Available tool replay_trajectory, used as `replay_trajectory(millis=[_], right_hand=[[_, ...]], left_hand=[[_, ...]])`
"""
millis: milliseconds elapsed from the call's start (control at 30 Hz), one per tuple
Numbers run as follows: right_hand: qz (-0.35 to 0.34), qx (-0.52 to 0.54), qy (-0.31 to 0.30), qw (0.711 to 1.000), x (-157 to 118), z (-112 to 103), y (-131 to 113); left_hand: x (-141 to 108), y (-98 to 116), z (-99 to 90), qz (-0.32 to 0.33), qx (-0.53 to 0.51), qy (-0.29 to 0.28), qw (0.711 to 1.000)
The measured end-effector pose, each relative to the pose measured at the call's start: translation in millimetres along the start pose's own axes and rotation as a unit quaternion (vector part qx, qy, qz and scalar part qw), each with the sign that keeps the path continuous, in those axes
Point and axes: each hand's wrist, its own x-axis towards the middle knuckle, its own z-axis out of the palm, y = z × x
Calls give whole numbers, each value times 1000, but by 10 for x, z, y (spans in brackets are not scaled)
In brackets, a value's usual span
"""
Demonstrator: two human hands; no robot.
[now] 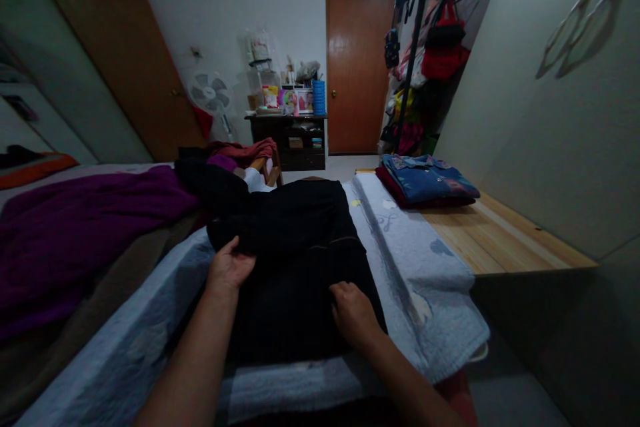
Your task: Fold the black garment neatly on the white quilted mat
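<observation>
Patterned bedding (435, 267) supports the black garment (290, 300). My left hand (233, 269), half open, touches its near-left folds; my right hand (353, 310) curls on it, pinch indeterminable. Beyond: 1 clothes stack (430, 181), then 1 door (363, 70).

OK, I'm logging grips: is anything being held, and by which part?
The right hand seems to pinch the black garment toward its right side; whether the left hand holds it is unclear.
</observation>
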Motion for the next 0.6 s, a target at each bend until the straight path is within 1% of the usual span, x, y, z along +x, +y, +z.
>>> replay_trajectory(millis=[100,167,200,267,333,400,500,533,567,600], right_hand=[[-4,6,5,1000,25,-4,-17],[-7,24,6,1000,27,-23,-30],[-13,37,1,999,21,-32,-36],[-35,69,-18,997,-3,-45,-43],[-56,101,-37,993,-31,-64,-33],[-67,135,-49,987,-40,-103,6],[-69,190,-51,978,26,-187,154],[-62,202,-34,977,75,-209,232],[-46,207,1,977,135,-222,322],[-23,206,48,977,205,-224,421]], left_hand=[[10,165,75,18,-7,-32,999],[23,271,114,42,-10,-51,998],[31,301,118,54,-9,-52,997],[39,299,88,69,3,-33,997],[26,214,17,54,37,1,998],[-19,80,-69,13,92,40,995],[-147,-147,-157,-54,175,122,976],[-202,-227,-165,-74,194,150,967],[-262,-311,-160,-91,210,176,957],[-322,-402,-144,-102,222,179,953]])
